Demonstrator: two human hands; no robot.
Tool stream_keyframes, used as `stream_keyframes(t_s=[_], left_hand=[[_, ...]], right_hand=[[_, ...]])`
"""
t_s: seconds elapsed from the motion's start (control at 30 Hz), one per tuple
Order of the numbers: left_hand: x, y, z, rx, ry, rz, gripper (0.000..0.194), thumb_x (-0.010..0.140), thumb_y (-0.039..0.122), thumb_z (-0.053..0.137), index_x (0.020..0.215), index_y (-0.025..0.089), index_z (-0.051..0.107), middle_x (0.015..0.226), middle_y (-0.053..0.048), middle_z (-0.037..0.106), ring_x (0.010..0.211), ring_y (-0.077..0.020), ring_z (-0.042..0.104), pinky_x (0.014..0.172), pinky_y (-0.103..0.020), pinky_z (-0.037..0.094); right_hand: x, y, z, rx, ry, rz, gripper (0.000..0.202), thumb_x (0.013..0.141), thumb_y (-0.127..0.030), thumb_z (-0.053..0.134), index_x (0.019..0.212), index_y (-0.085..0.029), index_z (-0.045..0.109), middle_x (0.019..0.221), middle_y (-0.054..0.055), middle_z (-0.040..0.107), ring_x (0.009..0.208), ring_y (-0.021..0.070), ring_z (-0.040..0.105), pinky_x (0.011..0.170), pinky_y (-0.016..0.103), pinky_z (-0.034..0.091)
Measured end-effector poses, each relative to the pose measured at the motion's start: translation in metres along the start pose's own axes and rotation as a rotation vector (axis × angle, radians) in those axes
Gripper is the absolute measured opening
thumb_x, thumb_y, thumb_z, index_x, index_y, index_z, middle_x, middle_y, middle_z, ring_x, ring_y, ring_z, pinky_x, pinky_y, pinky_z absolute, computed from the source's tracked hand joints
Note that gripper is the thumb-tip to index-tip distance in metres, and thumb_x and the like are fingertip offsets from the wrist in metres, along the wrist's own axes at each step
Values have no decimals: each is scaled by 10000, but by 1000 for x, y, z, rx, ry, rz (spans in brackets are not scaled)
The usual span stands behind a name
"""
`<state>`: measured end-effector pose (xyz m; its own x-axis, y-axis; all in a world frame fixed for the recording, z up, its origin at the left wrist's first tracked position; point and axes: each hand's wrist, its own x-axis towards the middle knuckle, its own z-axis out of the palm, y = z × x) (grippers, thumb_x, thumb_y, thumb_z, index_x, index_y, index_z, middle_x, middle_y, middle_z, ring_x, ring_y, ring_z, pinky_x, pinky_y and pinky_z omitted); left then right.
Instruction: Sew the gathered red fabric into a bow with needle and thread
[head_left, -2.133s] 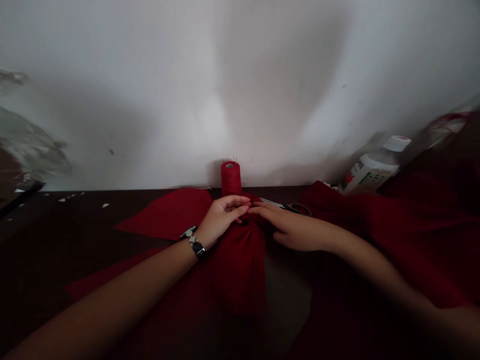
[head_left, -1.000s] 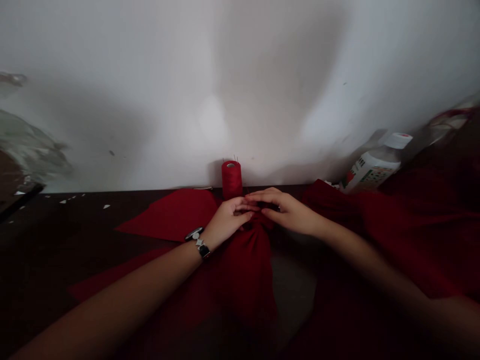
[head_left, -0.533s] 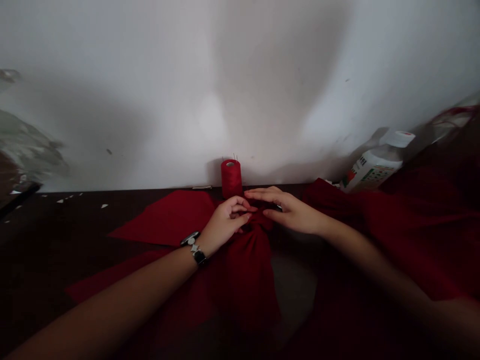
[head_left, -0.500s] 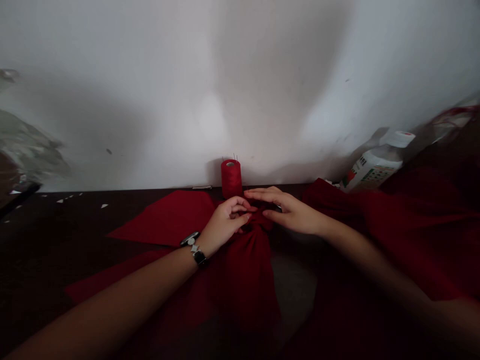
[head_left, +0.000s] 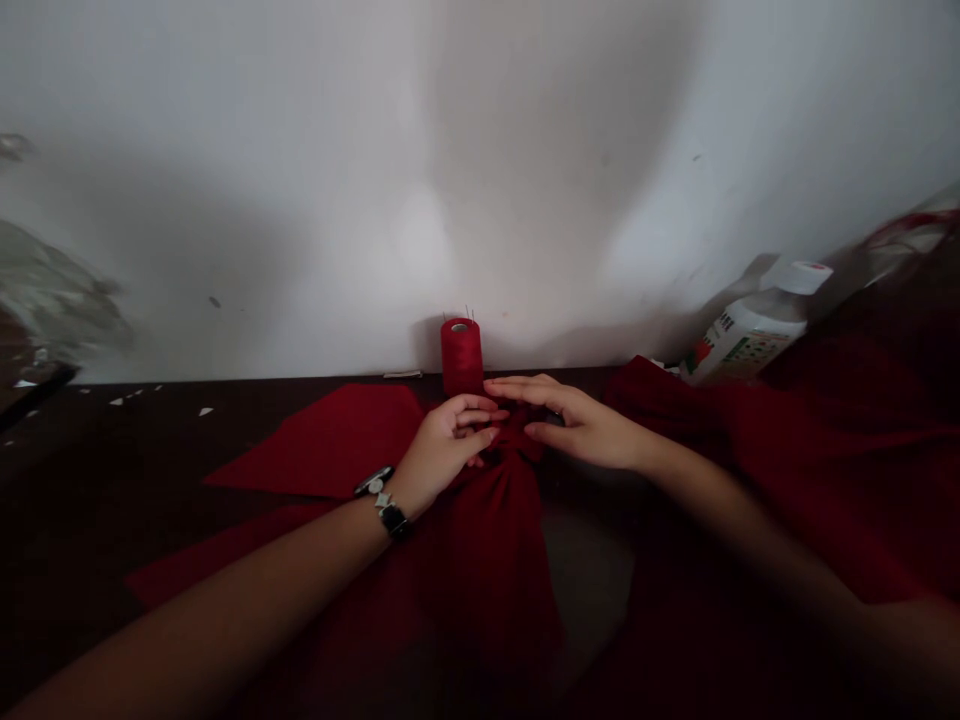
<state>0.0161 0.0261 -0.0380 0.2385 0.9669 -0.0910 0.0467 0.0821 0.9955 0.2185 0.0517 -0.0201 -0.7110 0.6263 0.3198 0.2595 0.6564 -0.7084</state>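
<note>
Red cloth gathered into a bow-like shape lies on the dark table, its folds meeting at a bunched middle. My left hand, with a watch and bracelet at the wrist, curls its fingers loosely round the left side of that middle; shadow hides part of the grip. My right hand lies over the right side with fingers stretched out and the thumb apart, its tips touching or just above the cloth. A small dark object shows beneath its fingers. Just behind stands a red thread spool with several needles or pins in its top.
A white wall rises behind the table. At right, a labelled bottle leans beside more red cloth. White scraps and a clear plastic bag are at left. A thin strip lies along the wall.
My left hand has shifted very slightly left, its fingers loosening a little at the bunched middle. My right hand stays nearly in place over the cloth.
</note>
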Motion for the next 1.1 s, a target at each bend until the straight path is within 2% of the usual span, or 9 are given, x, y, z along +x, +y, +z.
stream_keyframes(t_s=[0.2,0.37,0.47,0.53,0.57,0.63,0.73,0.87,1.1], left_hand=[[4,-3,0,32,48,44,97,883,205,532,892,123,584,621,33,599,397,-32,423,438,-156,412],[6,-4,1,44,59,67,111,861,243,562,866,134,580,749,-9,677,384,-29,427,404,-161,384],[5,-5,1,50,61,74,142,856,278,576,849,136,574,841,-48,716,380,-26,413,411,-170,400],[5,-5,1,52,63,73,151,859,285,574,836,136,573,896,-71,728,379,-22,398,427,-178,424],[5,-5,1,52,64,72,149,862,283,571,835,136,573,910,-78,732,379,-22,395,437,-181,435],[4,-5,2,53,67,66,142,866,276,567,841,136,573,924,-84,735,379,-22,396,448,-186,448],[4,-5,2,54,69,57,145,874,278,567,845,136,567,956,-89,733,382,-18,396,456,-183,452],[4,-4,1,56,63,50,147,885,275,562,849,133,562,979,-94,728,384,-11,396,465,-179,454],[3,-4,1,63,57,53,129,885,256,553,858,131,566,980,-92,728,391,-14,412,452,-169,446]], right_hand=[[0,-1,1,12,-14,15,603,852,-80,489,1403,-316,420,1455,40,437,1346,196,377,1125,484,307],[1,-8,4,1,17,33,537,812,-86,491,1323,-252,496,1391,67,497,1282,211,446,1064,441,379],[2,-18,-4,-92,181,91,372,757,-79,473,1095,-188,586,1141,80,630,1037,203,593,869,359,488],[1,-26,-14,-317,260,195,247,728,-92,483,936,-167,595,945,71,654,857,196,611,755,320,480],[0,-30,-20,-473,240,277,199,729,-108,493,891,-162,595,894,73,654,813,199,606,724,312,462],[-5,-34,-32,-774,48,493,147,765,-174,510,863,-158,618,867,97,668,778,224,611,667,315,427],[-12,-29,-45,-910,-198,721,159,781,-271,552,741,-156,654,774,117,683,669,232,623,553,303,369],[-15,-15,-46,-864,-303,749,216,758,-365,629,749,-154,677,743,103,693,620,214,626,495,282,348],[-14,-11,-49,-856,-295,768,186,811,-281,576,824,-129,683,832,136,703,706,237,650,556,293,382]])
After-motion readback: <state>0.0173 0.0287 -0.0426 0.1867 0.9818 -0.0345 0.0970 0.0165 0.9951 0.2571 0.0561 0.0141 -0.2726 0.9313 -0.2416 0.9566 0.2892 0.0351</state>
